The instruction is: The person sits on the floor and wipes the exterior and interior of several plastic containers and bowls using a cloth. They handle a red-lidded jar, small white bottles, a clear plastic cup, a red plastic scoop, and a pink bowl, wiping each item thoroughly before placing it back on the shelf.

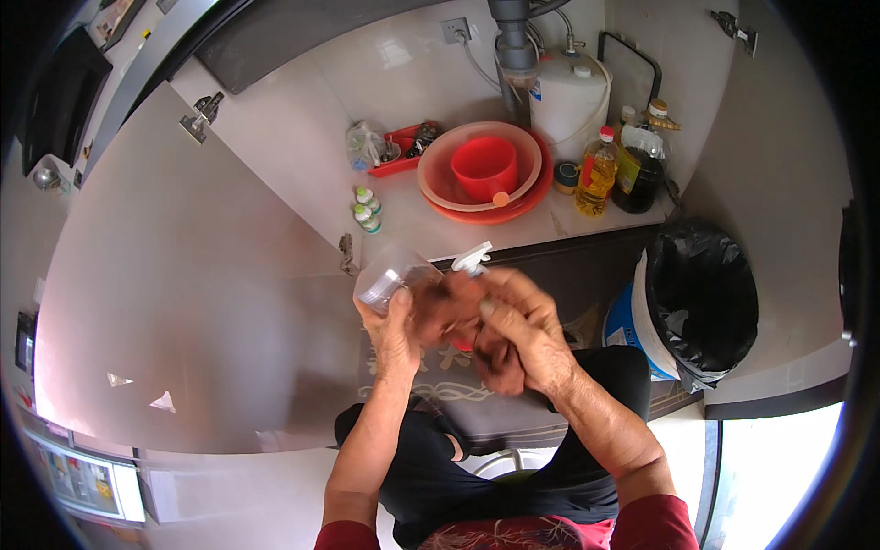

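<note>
The left hand [392, 332] is curling around a clear plastic container [396, 277], its thumb pressing on the near wall, probably so that the container stays steady while the other hand is moving against it. The right hand [532, 335] is closing on a brown bundle [500, 368], seemingly a soft cloth; motion is blurring it, so I cannot tell how its fingertips are lying. The container is sitting above the lap, just left of the bundle, likely for comfortable reach and sight. A white spray head [472, 258] is showing just beyond the right hand, its lower part hiding from view. Farther out, inside the open cabinet, a red scoop [484, 168] is resting in stacked basins [431, 174], presumably nested to save room. Bottles [597, 174] are standing upright to their right, and a bin [644, 307] is wearing a black bag [706, 302], likely as a liner.
</note>
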Demonstrator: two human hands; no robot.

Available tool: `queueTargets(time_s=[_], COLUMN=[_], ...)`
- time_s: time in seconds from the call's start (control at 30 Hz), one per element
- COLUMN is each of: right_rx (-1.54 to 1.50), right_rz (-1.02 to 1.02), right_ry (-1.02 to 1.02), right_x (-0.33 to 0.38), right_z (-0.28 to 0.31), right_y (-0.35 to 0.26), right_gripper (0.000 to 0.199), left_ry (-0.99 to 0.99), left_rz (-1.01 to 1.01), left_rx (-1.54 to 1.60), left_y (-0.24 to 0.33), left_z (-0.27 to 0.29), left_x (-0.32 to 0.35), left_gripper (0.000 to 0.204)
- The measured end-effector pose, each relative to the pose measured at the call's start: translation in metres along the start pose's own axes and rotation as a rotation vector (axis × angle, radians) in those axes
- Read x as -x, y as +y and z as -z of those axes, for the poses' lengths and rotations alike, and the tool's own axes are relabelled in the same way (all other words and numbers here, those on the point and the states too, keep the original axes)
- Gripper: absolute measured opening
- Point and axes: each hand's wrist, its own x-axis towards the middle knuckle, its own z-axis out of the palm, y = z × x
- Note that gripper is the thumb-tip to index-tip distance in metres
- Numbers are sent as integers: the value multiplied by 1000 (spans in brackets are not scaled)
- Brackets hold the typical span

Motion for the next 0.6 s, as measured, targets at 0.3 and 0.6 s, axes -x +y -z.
queueTargets(time_s=[0.3, 0.6], right_rx=[253, -51], right_rz=[322, 64], right_ry=[70, 96], right_x=[-28, -38], right_z=[1, 3], right_y=[35, 22], right_gripper=[41, 32], left_ry=[-337, -400], left_rz=[37, 9], left_rx=[-12, -26], left_y=[5, 18], left_z=[-7, 0], left_x=[20, 8], left_gripper=[81, 77])
